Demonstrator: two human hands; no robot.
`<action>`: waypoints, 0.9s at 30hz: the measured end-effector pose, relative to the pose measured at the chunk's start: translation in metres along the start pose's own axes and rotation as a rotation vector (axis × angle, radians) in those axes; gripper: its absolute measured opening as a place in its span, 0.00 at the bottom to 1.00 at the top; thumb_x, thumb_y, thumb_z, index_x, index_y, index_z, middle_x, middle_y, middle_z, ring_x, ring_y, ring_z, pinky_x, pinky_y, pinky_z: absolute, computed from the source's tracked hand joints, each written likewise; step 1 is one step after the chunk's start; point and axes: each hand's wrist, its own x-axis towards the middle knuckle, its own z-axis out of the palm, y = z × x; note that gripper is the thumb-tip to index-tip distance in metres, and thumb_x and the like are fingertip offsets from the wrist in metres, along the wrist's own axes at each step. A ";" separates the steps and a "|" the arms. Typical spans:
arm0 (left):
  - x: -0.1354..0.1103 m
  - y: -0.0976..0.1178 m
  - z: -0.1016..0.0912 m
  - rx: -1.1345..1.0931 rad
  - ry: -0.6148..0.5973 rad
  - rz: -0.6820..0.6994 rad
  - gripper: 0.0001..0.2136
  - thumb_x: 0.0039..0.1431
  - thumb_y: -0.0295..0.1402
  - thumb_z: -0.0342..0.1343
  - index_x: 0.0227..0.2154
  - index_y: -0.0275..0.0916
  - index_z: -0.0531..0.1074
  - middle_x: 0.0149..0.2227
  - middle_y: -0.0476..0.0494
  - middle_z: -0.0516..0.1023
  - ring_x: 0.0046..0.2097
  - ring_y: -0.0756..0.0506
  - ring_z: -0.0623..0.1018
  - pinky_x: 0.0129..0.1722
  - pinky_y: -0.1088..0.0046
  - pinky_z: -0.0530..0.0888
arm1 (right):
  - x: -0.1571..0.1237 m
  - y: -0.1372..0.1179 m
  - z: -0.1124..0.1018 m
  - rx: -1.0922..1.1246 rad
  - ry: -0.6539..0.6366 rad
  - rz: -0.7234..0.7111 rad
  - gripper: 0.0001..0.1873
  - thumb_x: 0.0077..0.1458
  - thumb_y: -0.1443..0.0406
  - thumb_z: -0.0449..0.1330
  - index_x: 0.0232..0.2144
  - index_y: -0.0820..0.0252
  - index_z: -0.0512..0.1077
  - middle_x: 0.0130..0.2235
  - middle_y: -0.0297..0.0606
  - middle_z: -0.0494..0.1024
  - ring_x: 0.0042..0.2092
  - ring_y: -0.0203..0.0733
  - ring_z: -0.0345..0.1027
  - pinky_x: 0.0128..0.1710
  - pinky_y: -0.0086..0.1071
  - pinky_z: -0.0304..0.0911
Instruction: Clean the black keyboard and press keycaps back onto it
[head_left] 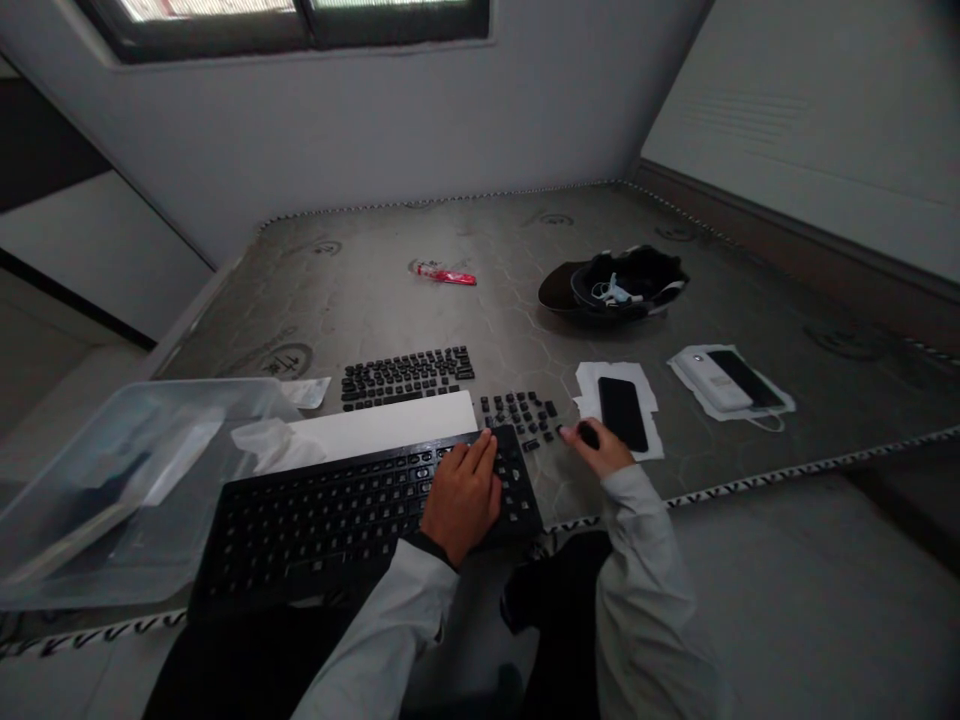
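Note:
A black keyboard (330, 515) with its keycaps taken off lies at the near edge of a bare mattress (525, 300). My left hand (463, 495) rests flat on its right end, fingers stretched out. My right hand (596, 448) is just right of the keyboard, fingers curled round a small black object (589, 434) that I cannot name. Loose black keycaps (523, 415) lie scattered between the two hands. Further back, more keycaps (406, 376) stand laid out in rows behind a white strip (390, 425).
A black phone (622, 413) lies on white paper right of my right hand. A white device and a dark phone (724, 382) lie further right. A dark cap (615, 284) and a red tube (446, 273) lie farther back. A clear plastic box (112, 490) stands at the left.

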 end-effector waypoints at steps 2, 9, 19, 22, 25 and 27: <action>0.000 0.000 0.000 -0.003 0.003 -0.001 0.22 0.56 0.26 0.47 0.55 0.33 0.62 0.57 0.40 0.65 0.52 0.42 0.67 0.52 0.61 0.65 | -0.003 0.015 0.006 -0.194 -0.077 -0.023 0.18 0.49 0.48 0.55 0.26 0.55 0.70 0.22 0.33 0.74 0.25 0.39 0.68 0.24 0.29 0.61; 0.002 0.000 -0.002 -0.015 0.025 0.005 0.21 0.56 0.26 0.47 0.54 0.34 0.63 0.57 0.39 0.66 0.50 0.41 0.68 0.51 0.60 0.66 | -0.005 0.033 0.016 -0.176 -0.343 -0.098 0.14 0.53 0.56 0.53 0.35 0.56 0.74 0.34 0.37 0.79 0.36 0.42 0.72 0.38 0.36 0.66; 0.002 0.001 -0.002 0.007 0.006 -0.002 0.21 0.56 0.26 0.47 0.54 0.33 0.64 0.57 0.41 0.65 0.50 0.42 0.68 0.53 0.61 0.65 | 0.000 -0.025 -0.016 0.062 0.015 -0.110 0.22 0.54 0.52 0.54 0.49 0.55 0.67 0.36 0.36 0.79 0.45 0.43 0.70 0.50 0.39 0.59; 0.002 0.001 -0.002 0.002 0.013 -0.008 0.21 0.56 0.26 0.47 0.54 0.34 0.64 0.57 0.41 0.65 0.50 0.41 0.68 0.52 0.61 0.66 | -0.002 -0.032 -0.021 0.070 0.077 -0.165 0.17 0.56 0.52 0.52 0.41 0.54 0.72 0.37 0.37 0.78 0.44 0.43 0.70 0.48 0.38 0.60; 0.002 0.001 -0.002 0.003 0.006 -0.014 0.21 0.56 0.26 0.47 0.54 0.34 0.63 0.58 0.42 0.65 0.50 0.41 0.68 0.53 0.61 0.66 | -0.002 -0.031 -0.021 -0.004 0.142 -0.197 0.16 0.55 0.52 0.53 0.37 0.54 0.73 0.38 0.36 0.78 0.43 0.43 0.69 0.45 0.37 0.61; 0.002 0.001 -0.002 0.003 -0.001 -0.016 0.21 0.56 0.26 0.47 0.54 0.34 0.63 0.58 0.42 0.65 0.50 0.42 0.68 0.53 0.61 0.66 | 0.000 -0.026 -0.018 -0.111 0.162 -0.203 0.16 0.54 0.52 0.54 0.35 0.54 0.74 0.37 0.37 0.78 0.41 0.43 0.69 0.44 0.36 0.61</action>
